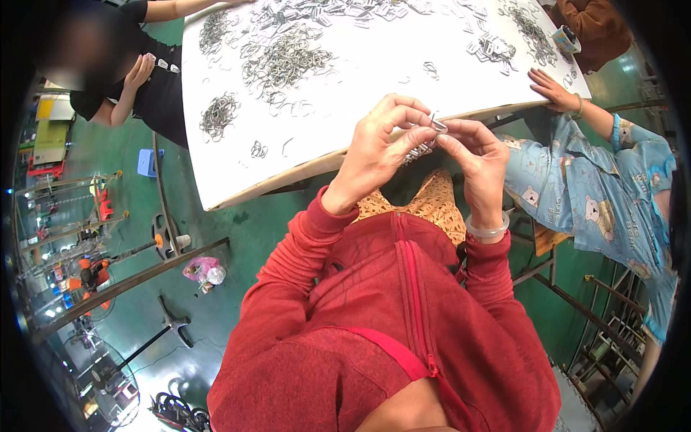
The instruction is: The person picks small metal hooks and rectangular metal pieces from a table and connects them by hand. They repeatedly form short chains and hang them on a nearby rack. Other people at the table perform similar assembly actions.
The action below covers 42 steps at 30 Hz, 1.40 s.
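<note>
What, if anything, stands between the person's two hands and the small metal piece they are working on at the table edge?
Nothing visible does. The left hand and the right hand both pinch the small metal clip directly with their fingertips, just in front of the white table. A bunch of similar clips hangs just below it, between the hands.

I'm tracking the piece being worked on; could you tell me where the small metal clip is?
In the head view, the small metal clip is pinched between left hand and right hand, above the white table's near edge.

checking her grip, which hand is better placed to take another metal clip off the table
Left, probably: the left hand lies nearer the loose metal clips on the white table, while the right hand pinches the small metal piece.
</note>
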### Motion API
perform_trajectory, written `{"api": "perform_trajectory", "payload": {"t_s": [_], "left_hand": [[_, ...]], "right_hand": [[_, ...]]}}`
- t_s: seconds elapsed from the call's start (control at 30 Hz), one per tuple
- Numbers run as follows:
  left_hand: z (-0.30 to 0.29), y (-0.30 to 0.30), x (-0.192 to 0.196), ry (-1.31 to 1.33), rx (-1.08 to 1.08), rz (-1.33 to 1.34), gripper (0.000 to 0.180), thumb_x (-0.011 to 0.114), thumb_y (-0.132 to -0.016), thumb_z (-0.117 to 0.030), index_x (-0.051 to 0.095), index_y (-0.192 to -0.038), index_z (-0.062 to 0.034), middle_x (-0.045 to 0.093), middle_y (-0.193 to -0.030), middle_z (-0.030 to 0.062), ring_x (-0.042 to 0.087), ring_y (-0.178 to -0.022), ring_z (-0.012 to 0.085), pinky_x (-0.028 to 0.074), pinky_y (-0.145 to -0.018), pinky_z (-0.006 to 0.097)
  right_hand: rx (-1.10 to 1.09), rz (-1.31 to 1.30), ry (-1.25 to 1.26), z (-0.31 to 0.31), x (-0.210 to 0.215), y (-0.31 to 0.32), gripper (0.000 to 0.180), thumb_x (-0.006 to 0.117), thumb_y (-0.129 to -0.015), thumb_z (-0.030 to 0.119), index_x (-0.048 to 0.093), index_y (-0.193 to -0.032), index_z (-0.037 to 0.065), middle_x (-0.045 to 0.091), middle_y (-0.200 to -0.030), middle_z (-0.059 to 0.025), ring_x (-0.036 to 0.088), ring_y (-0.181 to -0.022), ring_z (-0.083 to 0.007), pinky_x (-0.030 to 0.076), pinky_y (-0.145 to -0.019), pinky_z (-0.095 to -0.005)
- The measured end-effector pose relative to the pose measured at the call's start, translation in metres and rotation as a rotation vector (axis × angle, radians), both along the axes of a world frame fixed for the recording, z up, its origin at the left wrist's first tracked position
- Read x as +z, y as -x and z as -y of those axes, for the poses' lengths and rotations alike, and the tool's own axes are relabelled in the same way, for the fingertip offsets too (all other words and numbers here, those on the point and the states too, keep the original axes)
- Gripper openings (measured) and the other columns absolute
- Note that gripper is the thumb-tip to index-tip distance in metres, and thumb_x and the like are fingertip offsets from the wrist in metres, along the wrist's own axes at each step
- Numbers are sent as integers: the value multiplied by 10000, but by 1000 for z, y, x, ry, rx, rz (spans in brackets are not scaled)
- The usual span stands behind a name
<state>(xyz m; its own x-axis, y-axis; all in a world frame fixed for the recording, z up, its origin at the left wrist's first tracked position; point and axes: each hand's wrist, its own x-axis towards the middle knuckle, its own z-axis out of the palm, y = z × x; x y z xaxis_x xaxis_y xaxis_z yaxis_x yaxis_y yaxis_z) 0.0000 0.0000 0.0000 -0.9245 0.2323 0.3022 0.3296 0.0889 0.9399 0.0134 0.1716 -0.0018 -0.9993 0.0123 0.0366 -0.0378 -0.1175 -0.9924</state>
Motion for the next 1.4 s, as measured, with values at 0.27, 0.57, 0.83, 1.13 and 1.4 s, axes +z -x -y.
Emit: {"api": "perform_trajectory", "payload": {"t_s": [0.27,0.57,0.83,1.13,1.4], "left_hand": [[-5,-1,-22,-92,-35,22,135,594,-839,6,597,-971,-18,627,-925,86,621,-825,176,508,-731,279],[1,7,-23,-100,-40,-83,106,650,-788,-4,600,-879,-24,638,-887,70,606,-841,205,468,-774,311],[2,1,-31,-163,-68,-30,108,659,-791,-44,608,-887,-48,637,-884,47,599,-845,215,435,-802,331],[6,3,-30,-121,-1,-76,110,659,-763,7,603,-854,-21,631,-873,79,603,-834,233,465,-764,329],[-4,-4,-35,-167,-16,-60,137,606,-805,66,581,-918,-8,613,-888,87,606,-854,180,488,-756,284]], "right_hand": [[137,-27,-237,-7,7,8,146,655,-795,-27,658,-941,-30,672,-855,-56,616,-780,-90,493,-710,-217],[217,-116,-404,15,-21,157,213,619,-835,57,653,-1032,-18,685,-877,-68,620,-785,-109,481,-711,-230],[83,-486,-1126,112,-107,283,209,666,-758,153,656,-922,26,561,-994,-137,526,-931,-303,463,-778,-398],[129,-132,-650,62,-90,249,251,541,-893,197,602,-1002,-20,599,-982,-132,603,-881,-258,524,-686,-355],[422,359,174,-11,-28,146,312,583,-885,108,534,-1157,-36,632,-889,-121,625,-709,-158,494,-553,-200]]}}
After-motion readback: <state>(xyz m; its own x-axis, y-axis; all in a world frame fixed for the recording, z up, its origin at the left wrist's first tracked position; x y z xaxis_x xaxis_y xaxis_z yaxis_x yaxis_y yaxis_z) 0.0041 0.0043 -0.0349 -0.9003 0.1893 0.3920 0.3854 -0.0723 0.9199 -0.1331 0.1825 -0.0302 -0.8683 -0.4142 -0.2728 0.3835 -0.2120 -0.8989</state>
